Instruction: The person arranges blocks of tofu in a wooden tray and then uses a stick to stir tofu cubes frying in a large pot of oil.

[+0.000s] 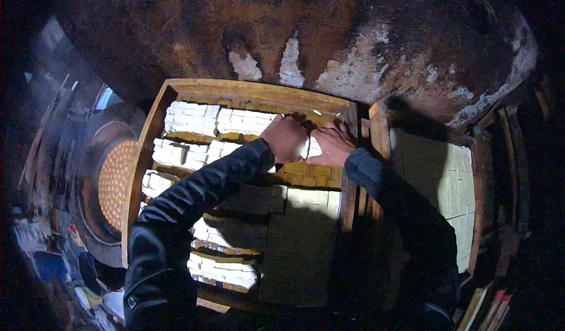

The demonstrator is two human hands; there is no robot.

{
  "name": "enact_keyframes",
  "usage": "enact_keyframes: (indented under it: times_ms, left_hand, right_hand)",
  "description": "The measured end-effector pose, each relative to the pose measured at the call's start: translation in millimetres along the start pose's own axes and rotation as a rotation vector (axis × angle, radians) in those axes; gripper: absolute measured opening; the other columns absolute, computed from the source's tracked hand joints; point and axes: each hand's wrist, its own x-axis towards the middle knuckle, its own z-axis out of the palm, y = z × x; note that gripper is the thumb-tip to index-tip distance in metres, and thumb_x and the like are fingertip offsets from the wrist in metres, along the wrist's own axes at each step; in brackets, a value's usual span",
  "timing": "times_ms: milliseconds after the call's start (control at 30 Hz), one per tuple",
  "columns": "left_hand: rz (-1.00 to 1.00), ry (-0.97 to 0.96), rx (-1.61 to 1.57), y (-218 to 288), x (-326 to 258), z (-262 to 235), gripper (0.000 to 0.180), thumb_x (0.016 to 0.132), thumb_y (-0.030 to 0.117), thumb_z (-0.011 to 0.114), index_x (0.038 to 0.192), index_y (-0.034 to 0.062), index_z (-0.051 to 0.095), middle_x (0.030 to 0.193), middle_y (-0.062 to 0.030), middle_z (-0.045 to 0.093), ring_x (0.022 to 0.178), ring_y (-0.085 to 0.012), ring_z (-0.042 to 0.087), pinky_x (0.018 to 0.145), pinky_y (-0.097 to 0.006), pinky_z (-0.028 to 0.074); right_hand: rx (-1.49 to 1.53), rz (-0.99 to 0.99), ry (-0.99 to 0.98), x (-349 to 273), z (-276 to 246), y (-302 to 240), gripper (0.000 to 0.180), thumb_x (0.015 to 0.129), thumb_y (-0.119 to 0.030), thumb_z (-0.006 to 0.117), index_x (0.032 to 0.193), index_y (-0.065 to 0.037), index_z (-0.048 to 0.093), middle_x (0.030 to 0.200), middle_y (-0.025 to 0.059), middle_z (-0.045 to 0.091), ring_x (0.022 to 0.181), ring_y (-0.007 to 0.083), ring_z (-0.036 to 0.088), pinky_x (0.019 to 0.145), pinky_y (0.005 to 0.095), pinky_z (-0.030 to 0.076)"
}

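In a wooden tray [247,89] lie rows of pale white blocks [191,119] that look like tofu. Both of my hands are over the tray's far right part. My left hand [285,140], partly blurred, is closed at the end of a row. Close beside it, my right hand [332,145] curls its fingers round a white block [314,148] that shows between the two hands. How far the left fingers reach round the blocks is hidden. A flat sheet of scored white slabs [306,237] covers the tray's near right part.
A second wooden frame [381,131] with a white scored sheet [459,184] stands to the right. At left is a round vessel with a tan, dimpled surface [118,181]. Behind rises a stained brown wall [194,30]. Wooden sticks [491,310] lie at the lower right.
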Motion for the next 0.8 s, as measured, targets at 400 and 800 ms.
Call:
enact_keyframes:
  times_ms: [400, 800]
  left_hand:
    - [-0.02, -0.053, -0.08, -33.5, -7.8, 30.4, 0.101, 0.064, 0.057, 0.072, 0.14, 0.004, 0.031, 0.139, -0.0212, 0.041, 0.129, -0.0435, 0.036, 0.105, -0.058, 0.023]
    - [0.048, 0.162, -0.189, -14.4, -6.1, 28.0, 0.081, 0.069, 0.04, 0.077, 0.127, 0.0024, 0.035, 0.129, -0.0188, 0.05, 0.122, -0.0378, 0.044, 0.099, -0.054, 0.031]
  right_hand:
    - [-0.001, -0.073, 0.003, 23.2, 4.1, -20.1, 0.084, 0.067, -0.054, 0.072, 0.123, 0.005, 0.048, 0.127, 0.0216, 0.05, 0.12, 0.0389, 0.041, 0.101, 0.059, 0.028]
    - [0.039, -0.065, 0.188, -27.4, -17.0, 10.7, 0.095, 0.069, -0.052, 0.073, 0.135, 0.006, 0.036, 0.133, 0.0273, 0.043, 0.132, 0.0432, 0.03, 0.108, 0.0503, 0.025]
